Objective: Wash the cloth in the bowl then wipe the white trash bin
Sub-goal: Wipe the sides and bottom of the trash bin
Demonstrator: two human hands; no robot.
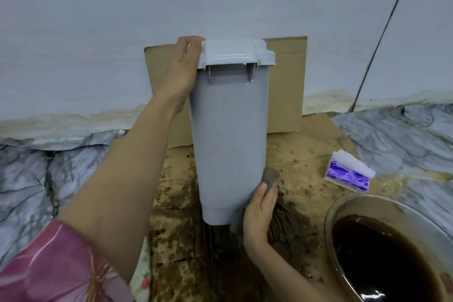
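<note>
Two hands on white trash bin, lifted and tilted | left hand fingers grip lid end, steadying | right hand fingers press grey cloth against lower side, wiping | bowl of dark water lower right.

Soft, even, bluish light fills the scene, with only faint shadows. A small glare streak sits on the trash bin lid, and a reflection on the dark water right of it. Far from the bin, the edges bend with wide-angle distortion and look slightly soft.
</note>
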